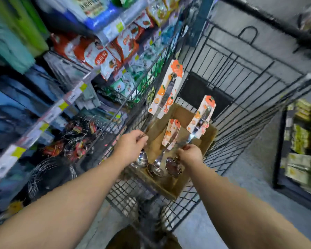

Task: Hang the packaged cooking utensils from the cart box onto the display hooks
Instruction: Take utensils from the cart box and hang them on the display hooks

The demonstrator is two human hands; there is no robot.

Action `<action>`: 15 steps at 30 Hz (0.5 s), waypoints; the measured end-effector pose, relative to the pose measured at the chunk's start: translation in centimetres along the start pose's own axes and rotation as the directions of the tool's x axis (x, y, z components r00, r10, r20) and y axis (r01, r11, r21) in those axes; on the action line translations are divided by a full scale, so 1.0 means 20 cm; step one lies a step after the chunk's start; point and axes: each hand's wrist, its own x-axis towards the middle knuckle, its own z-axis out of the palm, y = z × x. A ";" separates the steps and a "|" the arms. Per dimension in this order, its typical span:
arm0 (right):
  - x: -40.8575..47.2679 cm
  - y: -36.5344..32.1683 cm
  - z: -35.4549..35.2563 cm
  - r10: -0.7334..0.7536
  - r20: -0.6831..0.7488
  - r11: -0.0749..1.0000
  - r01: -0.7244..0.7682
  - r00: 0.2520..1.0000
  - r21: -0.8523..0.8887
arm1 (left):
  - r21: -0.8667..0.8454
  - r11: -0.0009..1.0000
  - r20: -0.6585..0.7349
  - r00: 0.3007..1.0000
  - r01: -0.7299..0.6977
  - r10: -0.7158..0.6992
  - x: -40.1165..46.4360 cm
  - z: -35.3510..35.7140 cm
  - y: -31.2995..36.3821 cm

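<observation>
A brown cardboard box [176,186] sits in the black wire cart [241,97]. Over it I hold three steel ladles with white and orange card sleeves on their handles. My left hand [131,146] grips the handle of one ladle [166,88], whose carded end points up and away; its bowl hangs below my hand. My right hand [189,155] grips the handles of two ladles, one with a tall card [201,115] and one with a shorter card [171,133]. Their shiny bowls [172,167] hang over the box's near end.
Shelves on the left carry red and white packets [101,56] and blue packs, with yellow price tags along the edges. Wire whisks or racks [75,139] hang lower left. A dark display of yellow-green goods [302,141] stands at the right. Grey floor lies between.
</observation>
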 end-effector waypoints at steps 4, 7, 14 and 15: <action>-0.21 -0.12 -0.10 -0.164 0.016 0.986 0.164 0.986 0.035 | 0.064 0.996 -0.087 0.994 -0.055 0.060 -0.22 -0.10 0.11; -0.40 -0.19 -0.13 -0.295 0.053 0.955 0.295 0.954 0.014 | 0.034 0.996 -0.207 0.975 -0.077 0.082 -0.44 -0.15 0.18; -1.03 -0.25 -0.23 -0.663 0.206 0.740 0.672 0.720 0.034 | -0.224 0.966 -0.562 0.827 -0.131 -0.018 -1.11 -0.37 0.17; -1.14 -0.26 -0.23 -0.702 0.238 0.696 0.717 0.671 0.031 | -0.254 0.956 -0.606 0.794 -0.148 -0.039 -1.22 -0.43 0.17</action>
